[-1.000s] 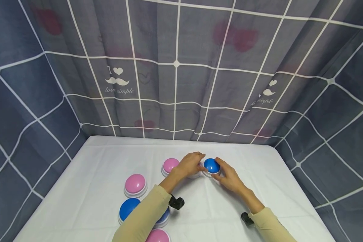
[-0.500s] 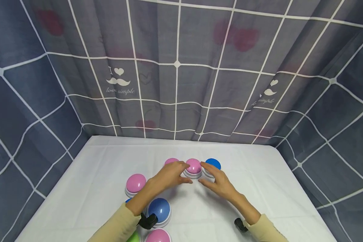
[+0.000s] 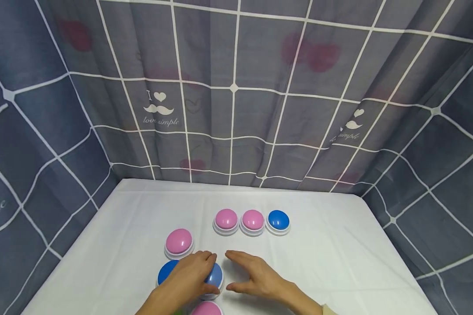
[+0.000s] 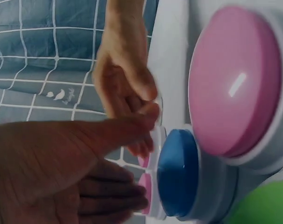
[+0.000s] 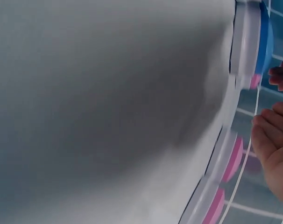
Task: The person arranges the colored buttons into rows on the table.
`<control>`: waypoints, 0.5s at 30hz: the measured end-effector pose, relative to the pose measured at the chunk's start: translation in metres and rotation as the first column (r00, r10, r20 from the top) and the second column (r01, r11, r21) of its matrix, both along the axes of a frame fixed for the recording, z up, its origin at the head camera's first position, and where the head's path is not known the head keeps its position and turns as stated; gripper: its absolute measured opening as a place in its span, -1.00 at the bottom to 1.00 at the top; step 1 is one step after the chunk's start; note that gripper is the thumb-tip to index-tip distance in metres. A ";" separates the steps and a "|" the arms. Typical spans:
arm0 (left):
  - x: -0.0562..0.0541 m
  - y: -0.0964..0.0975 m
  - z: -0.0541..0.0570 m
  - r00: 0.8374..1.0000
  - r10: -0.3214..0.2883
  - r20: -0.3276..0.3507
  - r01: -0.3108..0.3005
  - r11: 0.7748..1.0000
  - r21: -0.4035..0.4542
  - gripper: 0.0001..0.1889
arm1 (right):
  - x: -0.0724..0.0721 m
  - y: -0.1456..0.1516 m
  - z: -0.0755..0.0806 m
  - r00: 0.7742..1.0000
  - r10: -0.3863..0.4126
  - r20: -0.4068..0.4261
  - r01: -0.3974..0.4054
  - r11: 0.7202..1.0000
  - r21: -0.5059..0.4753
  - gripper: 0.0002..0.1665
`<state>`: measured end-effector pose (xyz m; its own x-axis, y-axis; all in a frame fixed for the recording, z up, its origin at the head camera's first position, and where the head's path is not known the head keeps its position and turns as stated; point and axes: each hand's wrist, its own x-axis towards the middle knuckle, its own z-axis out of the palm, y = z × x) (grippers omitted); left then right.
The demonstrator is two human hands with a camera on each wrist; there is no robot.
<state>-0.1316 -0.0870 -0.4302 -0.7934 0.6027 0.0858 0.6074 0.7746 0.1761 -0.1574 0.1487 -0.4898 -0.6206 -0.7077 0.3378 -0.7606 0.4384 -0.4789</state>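
You have four pink buttons, three blue buttons and one partly visible green button on the counter. One blue button is between your left hand and right hand; both hands' fingers are spread wide from the thumbs.

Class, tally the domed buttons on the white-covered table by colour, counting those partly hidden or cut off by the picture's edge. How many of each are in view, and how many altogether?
Pink buttons: 4
Blue buttons: 3
Green button: 1
Total: 8
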 end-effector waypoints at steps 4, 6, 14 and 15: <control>0.008 -0.009 -0.006 0.998 0.060 0.020 -0.060 0.998 0.013 -0.20 | 0.008 -0.011 -0.003 1.000 0.010 -0.001 -0.010 0.997 0.073 -0.07; 0.008 -0.012 -0.009 0.998 0.066 0.024 -0.066 0.998 0.012 -0.20 | 0.010 -0.015 -0.005 1.000 0.017 -0.005 -0.017 0.996 0.089 -0.05; 0.008 -0.019 -0.023 0.999 0.038 0.000 -0.038 0.999 -0.002 -0.27 | 0.009 -0.023 -0.011 0.998 0.056 -0.037 -0.052 0.994 0.098 -0.09; 0.008 -0.019 -0.025 0.999 0.038 -0.014 -0.038 0.999 0.002 -0.27 | 0.009 -0.024 -0.011 0.997 0.058 -0.042 -0.054 0.994 0.094 -0.10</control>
